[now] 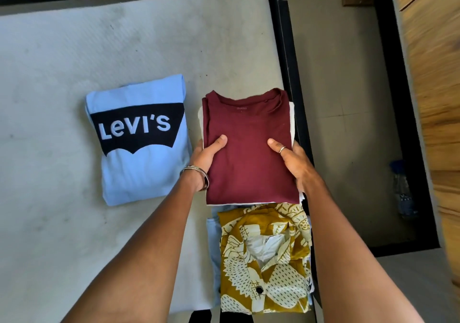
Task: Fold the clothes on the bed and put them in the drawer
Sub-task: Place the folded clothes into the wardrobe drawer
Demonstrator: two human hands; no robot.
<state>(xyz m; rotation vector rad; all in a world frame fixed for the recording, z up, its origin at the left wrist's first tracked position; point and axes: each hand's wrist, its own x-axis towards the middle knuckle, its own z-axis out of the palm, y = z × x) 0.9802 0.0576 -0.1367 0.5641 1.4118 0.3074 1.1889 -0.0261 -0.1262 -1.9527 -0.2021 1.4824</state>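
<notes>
Gripping the folded maroon shirt (249,153) at both sides, left hand (206,156) and right hand (293,158) are clamped on it with thumbs on top.

It is held over the bed (62,49) edge, white cloth beneath. The stack could be spilled if lifted unevenly. Three folded piles are counted: maroon, blue Levi's shirt (139,146), yellow patterned shirt (263,258).

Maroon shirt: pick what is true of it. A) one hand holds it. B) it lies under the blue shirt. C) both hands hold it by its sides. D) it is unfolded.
C: the left hand and right hand grip the folded maroon shirt at its two sides.
</notes>
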